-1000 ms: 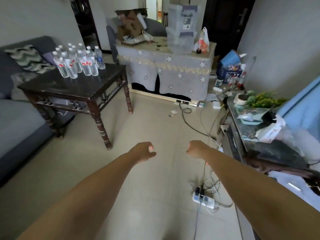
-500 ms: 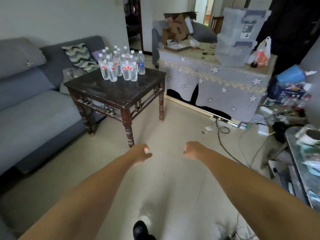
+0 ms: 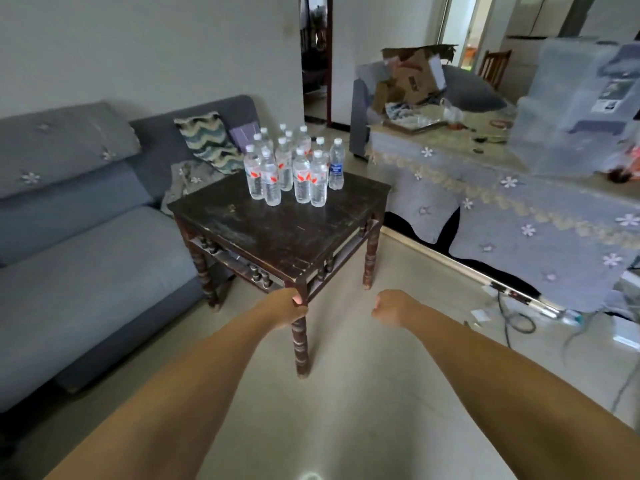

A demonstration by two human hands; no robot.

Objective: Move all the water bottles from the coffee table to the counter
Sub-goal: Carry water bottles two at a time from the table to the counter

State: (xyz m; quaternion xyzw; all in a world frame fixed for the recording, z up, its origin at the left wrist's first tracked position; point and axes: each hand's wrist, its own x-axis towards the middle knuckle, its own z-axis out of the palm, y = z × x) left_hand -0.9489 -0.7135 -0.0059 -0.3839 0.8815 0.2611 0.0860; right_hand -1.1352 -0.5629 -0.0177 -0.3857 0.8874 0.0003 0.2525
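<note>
Head view: you are on approach, nothing carried. Water bottles point(image 3: 292, 166) stand clustered at the coffee table point(image 3: 277, 230)'s far corner. Left hand point(image 3: 285, 306) and right hand point(image 3: 389, 306) (both curled, empty) lie short of the table; reach across next.

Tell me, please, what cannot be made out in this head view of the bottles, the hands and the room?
- Water bottles: the rear ones overlap, so the count is uncertain; label text too small.
- Left hand and right hand: fingers curl away from the camera.
- Plastic storage boxes: blurred, cut by the right edge.
- Counter: not in view.
</note>
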